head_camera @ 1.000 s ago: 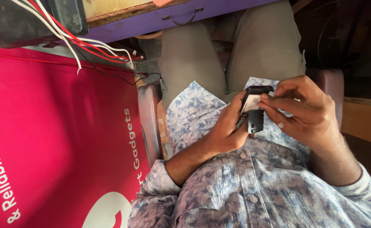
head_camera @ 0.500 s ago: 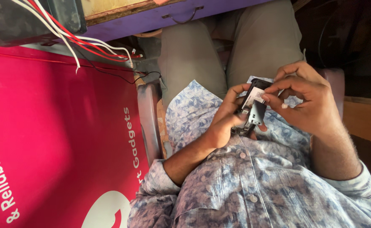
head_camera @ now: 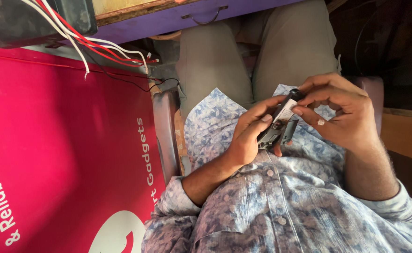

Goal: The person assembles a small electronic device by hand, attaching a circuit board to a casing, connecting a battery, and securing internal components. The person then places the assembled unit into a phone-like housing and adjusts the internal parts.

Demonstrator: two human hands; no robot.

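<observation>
Both hands close their grip on one small black device [head_camera: 277,127] held over the lap against the patterned shirt [head_camera: 271,206]: left hand [head_camera: 247,136] wraps its lower end, right hand [head_camera: 344,112] pinches the top by its white label. Fingers hide most of the body, so its kind is unclear. Nearby, a red banner [head_camera: 60,154] fills the left, white and red wires [head_camera: 93,44] trail above, and a purple drawer front [head_camera: 206,18] crosses the top edge.

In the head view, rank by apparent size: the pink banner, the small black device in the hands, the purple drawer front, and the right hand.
1. pink banner, by far the largest.
2. purple drawer front, a long strip, partly cut off by the frame.
3. right hand, nearer the camera, so its rank against the drawer is unsure.
4. small black device, smallest.
</observation>
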